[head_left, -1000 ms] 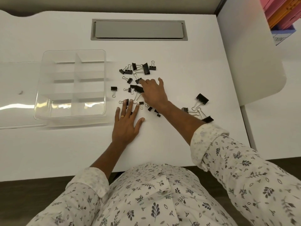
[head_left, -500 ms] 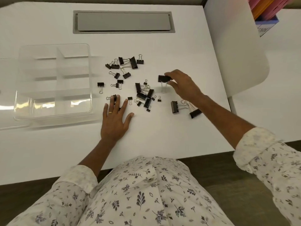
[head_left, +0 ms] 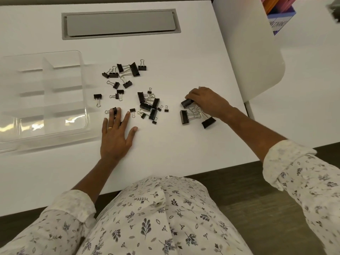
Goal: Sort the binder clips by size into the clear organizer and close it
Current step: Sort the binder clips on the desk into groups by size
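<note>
Fingers (head_left: pixel 190 97) of the right hand (head_left: pixel 208 103) are curled round a large binder clip (head_left: pixel 186 103), farthest right of the clear organizer (head_left: pixel 83 100). The left hand (head_left: pixel 115 138) lies flat on the bench (head_left: pixel 184 61) with its fingers straight and spread, grasping nothing; the fingertips touch a small clip (head_left: pixel 115 110) just right of the organizer. The loose clips (head_left: pixel 147 105) are scattered farther right.

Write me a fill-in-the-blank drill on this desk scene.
The large binder clip in the right hand is ____.
The left hand lies flat, fingers spread, on the ____ desk.
The clear organizer stands ____ of the loose binder clips.
Every organizer compartment is ____.
Answers: black; white; left; empty.
</note>
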`<action>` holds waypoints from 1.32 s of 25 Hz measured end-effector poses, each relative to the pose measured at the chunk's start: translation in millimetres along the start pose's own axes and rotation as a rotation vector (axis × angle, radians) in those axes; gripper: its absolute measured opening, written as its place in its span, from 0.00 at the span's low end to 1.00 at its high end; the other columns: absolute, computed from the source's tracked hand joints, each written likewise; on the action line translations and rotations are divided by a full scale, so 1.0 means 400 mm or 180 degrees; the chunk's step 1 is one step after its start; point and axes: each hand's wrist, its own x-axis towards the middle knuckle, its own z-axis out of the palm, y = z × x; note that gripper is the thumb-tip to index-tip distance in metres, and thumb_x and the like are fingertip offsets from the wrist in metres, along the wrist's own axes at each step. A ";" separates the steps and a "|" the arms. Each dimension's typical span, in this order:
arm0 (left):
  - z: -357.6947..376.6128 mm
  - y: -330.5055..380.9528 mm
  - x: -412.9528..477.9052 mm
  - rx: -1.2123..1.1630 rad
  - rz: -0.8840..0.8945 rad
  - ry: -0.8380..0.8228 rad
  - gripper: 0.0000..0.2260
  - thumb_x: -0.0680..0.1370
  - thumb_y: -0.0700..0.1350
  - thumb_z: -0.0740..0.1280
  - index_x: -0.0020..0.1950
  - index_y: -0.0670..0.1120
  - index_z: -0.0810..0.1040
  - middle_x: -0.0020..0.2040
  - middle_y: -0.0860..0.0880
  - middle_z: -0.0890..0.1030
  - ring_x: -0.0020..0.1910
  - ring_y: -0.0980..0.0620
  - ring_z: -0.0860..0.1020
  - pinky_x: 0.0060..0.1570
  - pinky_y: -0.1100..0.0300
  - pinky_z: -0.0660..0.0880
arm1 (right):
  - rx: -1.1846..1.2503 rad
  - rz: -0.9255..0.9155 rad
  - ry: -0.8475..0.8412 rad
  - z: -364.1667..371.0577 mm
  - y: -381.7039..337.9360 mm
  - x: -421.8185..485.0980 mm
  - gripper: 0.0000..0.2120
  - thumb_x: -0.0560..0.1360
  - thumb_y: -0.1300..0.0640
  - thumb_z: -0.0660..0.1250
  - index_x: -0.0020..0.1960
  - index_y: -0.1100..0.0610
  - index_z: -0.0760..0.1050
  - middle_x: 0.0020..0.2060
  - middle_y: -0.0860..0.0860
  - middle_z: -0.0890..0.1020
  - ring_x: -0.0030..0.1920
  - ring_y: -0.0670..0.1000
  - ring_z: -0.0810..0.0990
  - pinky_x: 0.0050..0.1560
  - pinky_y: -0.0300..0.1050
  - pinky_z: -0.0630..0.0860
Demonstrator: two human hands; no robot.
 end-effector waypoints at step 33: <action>-0.003 0.003 0.003 -0.0062 -0.0180 -0.0179 0.27 0.86 0.58 0.50 0.84 0.52 0.51 0.84 0.48 0.48 0.83 0.49 0.42 0.81 0.45 0.50 | 0.1070 0.0608 0.0248 -0.006 -0.287 0.390 0.22 0.82 0.58 0.64 0.75 0.57 0.67 0.75 0.56 0.68 0.70 0.57 0.70 0.67 0.55 0.74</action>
